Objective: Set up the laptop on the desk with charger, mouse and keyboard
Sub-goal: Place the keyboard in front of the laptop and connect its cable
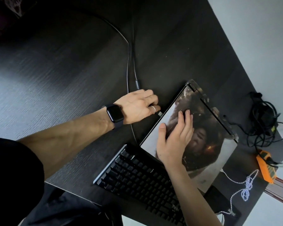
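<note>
A closed laptop [207, 128] with a picture skin on its lid lies on the dark desk [64, 70]. My right hand [175, 141] rests flat on the lid, fingers spread. My left hand [139, 105], with a watch and a ring, is shut on a USB plug [159, 114] whose metal tip points at the laptop's left edge, just short of it. Two dark cables [131, 59] run from that hand toward the far side of the desk. A black keyboard [142, 181] lies against the laptop's near edge. The tangled black charger [263, 118] sits past the laptop's right side.
An orange power strip [266, 167] lies at the desk's right edge near the charger. A white braided cable [247, 188] is bunched on the desk right of the laptop. The desk's near edge runs under my left forearm.
</note>
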`<state>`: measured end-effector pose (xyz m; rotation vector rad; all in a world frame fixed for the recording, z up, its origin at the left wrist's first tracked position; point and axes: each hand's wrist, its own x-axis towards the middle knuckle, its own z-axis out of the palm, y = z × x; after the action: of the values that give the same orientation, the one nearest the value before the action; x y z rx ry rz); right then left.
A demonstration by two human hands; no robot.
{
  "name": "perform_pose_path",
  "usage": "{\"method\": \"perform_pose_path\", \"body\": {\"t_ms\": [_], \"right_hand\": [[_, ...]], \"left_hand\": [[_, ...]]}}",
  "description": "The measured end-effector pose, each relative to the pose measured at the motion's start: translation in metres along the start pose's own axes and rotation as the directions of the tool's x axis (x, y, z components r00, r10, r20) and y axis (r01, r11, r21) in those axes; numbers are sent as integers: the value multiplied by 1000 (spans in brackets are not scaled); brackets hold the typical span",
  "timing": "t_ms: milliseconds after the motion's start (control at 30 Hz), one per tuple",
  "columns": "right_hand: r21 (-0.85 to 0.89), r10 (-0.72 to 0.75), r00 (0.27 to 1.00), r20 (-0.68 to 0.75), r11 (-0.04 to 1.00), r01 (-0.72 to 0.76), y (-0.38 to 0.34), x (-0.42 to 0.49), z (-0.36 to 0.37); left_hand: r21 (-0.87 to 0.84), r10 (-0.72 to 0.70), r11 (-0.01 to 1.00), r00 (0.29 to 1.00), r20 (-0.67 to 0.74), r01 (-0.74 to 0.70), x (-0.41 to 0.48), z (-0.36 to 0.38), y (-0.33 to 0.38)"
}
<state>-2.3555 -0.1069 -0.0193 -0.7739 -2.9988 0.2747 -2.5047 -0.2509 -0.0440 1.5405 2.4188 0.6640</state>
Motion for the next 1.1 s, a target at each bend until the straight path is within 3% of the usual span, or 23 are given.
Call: {"method": "perform_pose_path", "body": {"t_ms": [167,400,467,533,633,733,867,1100], "right_hand": [[-40,16,997,-70,999,-19,-5,0,10],[-63,16,997,-81,998,-22,-5,-3,9],[-64,18,997,-81,998,-24,-3,-3,9],[-74,25,996,-87,997,-32,-3,-3,9],[-68,26,995,-95,997,-33,-3,-3,8],[-67,23,994,-104,997,-30,-3,-2,8],[-56,31,994,-109,998,-38,-5,-1,7],[-45,34,994,-108,998,-39,-6,0,6]], "left_hand": [[2,107,994,992,-71,-107,7,3,-5],[32,49,998,997,-67,-47,2,-4,2],[76,31,997,985,-169,-18,-6,-3,-6],[-2,-84,996,953,-293,87,-17,-3,-17],[-372,-407,888,836,-368,269,-33,-29,-11],[-605,-551,739,783,-289,297,-37,-52,9],[-660,-596,649,792,-132,378,-43,-55,21],[-631,-594,658,798,-100,410,-44,-49,27]]}}
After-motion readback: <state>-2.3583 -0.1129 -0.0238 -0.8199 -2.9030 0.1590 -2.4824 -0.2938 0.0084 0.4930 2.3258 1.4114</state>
